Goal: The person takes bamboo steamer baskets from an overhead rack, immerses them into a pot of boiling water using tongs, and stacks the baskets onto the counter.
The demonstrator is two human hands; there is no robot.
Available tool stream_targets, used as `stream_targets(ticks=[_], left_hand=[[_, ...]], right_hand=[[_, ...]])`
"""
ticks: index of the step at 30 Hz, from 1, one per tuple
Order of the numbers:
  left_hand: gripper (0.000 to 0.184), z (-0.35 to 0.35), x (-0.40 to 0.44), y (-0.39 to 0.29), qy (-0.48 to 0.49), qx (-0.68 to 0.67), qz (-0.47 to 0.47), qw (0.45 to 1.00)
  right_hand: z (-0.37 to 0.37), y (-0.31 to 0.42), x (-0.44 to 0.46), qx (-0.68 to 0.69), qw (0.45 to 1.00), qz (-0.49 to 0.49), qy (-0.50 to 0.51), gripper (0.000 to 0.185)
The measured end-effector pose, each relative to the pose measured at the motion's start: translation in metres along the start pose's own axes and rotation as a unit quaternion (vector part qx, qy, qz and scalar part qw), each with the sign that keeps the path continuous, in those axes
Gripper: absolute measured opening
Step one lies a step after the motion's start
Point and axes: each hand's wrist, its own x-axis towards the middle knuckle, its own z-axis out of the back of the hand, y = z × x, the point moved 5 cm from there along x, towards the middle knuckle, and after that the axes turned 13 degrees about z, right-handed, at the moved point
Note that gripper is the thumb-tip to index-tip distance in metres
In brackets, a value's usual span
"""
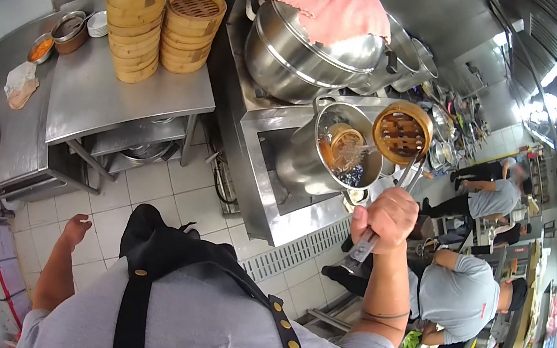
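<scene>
Just beyond our right hand, at the far end of the tongs, we have a round bamboo basket up in the air, beside the tall pot. Our right fingers are wrapped firmly around the tongs, and the tongs seem pinched on the near edge of the basket. Our left hand hangs well apart from that grip, low and to its left over the floor tiles, with loosely curled fingers and nothing in it that we can see.

As we judge it, the lifting is done: the basket is clear of the pot and not yet set down. Another round, tan-rimmed piece sits inside the pot, left of the grip and a little beyond it, above dark liquid; we cannot tell quite what it is. Farther left of the grip, two stacks of baskets stand on the steel table.

The basket in the tongs is tilted so its slatted face shows. Its rim is honey-brown, its slats much darker and wet-looking, with gaps between them. We see no food on that face.
</scene>
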Motion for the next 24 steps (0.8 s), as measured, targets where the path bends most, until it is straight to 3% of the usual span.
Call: stream_targets(ticks=[2,15,19,21,24], left_hand=[[0.049,0.004,-0.002,-0.004,0.006,0.01,0.01,1.0],[0.044,0.055,0.07,0.015,0.076,-0.049,0.036,0.995],[0.044,0.082,0.103,0.026,0.076,-0.026,0.031,0.996],[0.043,0.095,0.111,0.026,0.074,-0.017,0.045,0.996],[0.043,0.106,0.136,0.025,0.085,-0.011,0.036,0.996]], right_hand=[[-0.006,0.007,0.015,-0.003,0.998,0.015,0.066,0.034],[-0.063,0.017,0.072,-0.038,0.978,-0.004,0.204,0.03],[-0.087,0.022,0.084,-0.053,0.972,-0.021,0.228,0.023],[-0.098,0.027,0.091,-0.039,0.981,-0.03,0.189,0.036],[-0.111,0.033,0.1,-0.046,0.978,-0.035,0.2,0.036]])
